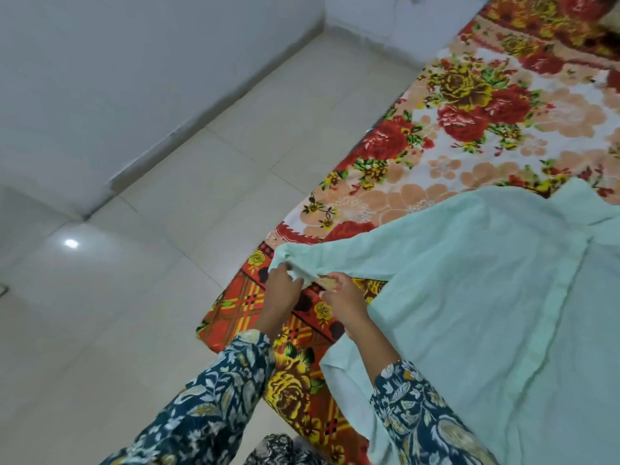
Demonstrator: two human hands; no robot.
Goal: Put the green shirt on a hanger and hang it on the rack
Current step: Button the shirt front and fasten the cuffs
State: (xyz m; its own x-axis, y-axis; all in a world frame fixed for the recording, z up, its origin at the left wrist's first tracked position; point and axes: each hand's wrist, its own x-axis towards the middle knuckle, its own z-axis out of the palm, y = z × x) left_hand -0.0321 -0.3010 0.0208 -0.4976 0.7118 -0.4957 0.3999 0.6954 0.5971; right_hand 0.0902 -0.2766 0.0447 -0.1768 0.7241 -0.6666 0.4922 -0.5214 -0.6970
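The left hand (pixel 281 287) and right hand (pixel 343 295) are pinching the green shirt (pixel 486 280) by its sleeve cuff (pixel 292 257), probably straightening it across the floral blanket (pixel 469 135) before hangering.

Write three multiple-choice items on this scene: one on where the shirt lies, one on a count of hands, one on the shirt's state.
1. The green shirt lies on: A the floral blanket; B the tiled floor; C a rack.
2. Hands gripping the sleeve cuff: A none; B one; C two.
3. The shirt is: A folded in a pile; B spread out; C rolled up.
Answers: 1 A, the floral print shows all around it. 2 C, the left hand and the right hand both pinch the cuff. 3 B, its body and sleeve lie opened out.
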